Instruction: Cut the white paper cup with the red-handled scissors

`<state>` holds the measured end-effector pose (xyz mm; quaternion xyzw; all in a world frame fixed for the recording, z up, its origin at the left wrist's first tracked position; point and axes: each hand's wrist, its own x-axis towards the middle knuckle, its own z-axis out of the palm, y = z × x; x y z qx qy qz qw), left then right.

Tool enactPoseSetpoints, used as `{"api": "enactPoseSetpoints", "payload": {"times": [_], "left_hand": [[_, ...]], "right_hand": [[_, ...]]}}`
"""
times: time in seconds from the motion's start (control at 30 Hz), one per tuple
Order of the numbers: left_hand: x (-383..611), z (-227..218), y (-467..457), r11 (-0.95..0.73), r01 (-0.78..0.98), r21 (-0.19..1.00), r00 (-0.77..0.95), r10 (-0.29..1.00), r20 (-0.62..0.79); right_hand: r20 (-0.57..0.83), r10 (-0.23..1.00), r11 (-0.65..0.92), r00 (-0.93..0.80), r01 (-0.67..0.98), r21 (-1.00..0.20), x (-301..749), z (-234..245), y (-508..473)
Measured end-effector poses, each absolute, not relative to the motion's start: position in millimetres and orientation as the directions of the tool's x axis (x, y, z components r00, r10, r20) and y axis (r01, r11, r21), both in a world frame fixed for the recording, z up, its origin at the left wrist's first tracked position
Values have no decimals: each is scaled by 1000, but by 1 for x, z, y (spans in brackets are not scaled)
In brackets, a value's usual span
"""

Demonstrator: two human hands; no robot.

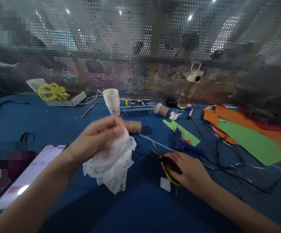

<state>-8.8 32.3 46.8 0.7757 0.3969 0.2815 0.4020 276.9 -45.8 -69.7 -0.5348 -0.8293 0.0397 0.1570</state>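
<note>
My left hand [103, 136] is closed on a bunched piece of white lace [116, 174], whose patterned edges hang down over the blue table; I cannot tell whether it is cloth or paper. My right hand [186, 168] has its fingers curled over the yellow and black handles of a pair of scissors [166, 165]. The blades point left and away from me, low over the table. A small white square [165, 184] lies just below the scissors. Behind the lace rests a spool of brown twine [133, 127], with a strand trailing toward the scissors.
A stack of white paper cups [111, 100] stands at the back. Toward the right are a blue glue gun [182, 140], black cables [218, 155], coloured paper sheets [249, 136] and a bottle [187, 90]. At left lie a phone [33, 174] and a box [74, 98] holding yellow ribbon-like loops.
</note>
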Motion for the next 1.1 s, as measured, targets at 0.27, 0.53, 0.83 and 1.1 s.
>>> {"api": "enactPoseSetpoints", "payload": {"times": [0.27, 0.53, 0.83, 1.1], "left_hand": [[-40, -5, 29, -510, 834, 210, 549, 805, -225], [-29, 53, 81, -336, 940, -54, 341, 921, 189], [-29, 43, 168, -270, 963, 3, 252, 901, 354], [-39, 37, 192, -203, 962, 182, 111, 902, 417]], "right_hand": [[280, 867, 479, -412, 846, -236, 277, -69, -46], [311, 775, 627, -550, 730, -271, 268, -68, -54], [326, 753, 656, -571, 684, -318, 257, -69, -65], [273, 745, 667, -609, 673, -321, 256, -66, -69]]}}
